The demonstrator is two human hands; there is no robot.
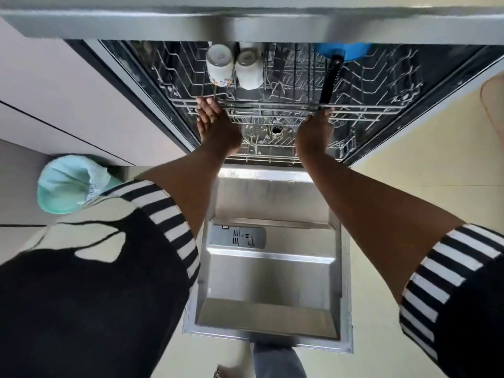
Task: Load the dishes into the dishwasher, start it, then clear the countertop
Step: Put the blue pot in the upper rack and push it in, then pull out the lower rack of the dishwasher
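Note:
The dishwasher stands open, its steel door (270, 271) folded down flat below me. The upper wire rack (362, 111) sits partly under the countertop edge. In it stand two upturned white mugs, one with a flower print (219, 65) and one plain (249, 68), and a blue pan (351, 51) with a black handle (330, 80). My left hand (215, 124) touches the rack's front rail with nearly straight fingers. My right hand (317, 129) has its fingers curled round the front rail, just below the pan handle. The lower rack (272, 148) shows beneath.
The grey countertop edge (245, 23) overhangs the top of the view. Pale cabinet fronts (81, 99) run along the left, with a mint-green cloth (68, 184) hanging there. Cream floor (409, 173) lies to the right. My foot (226, 372) shows below the door.

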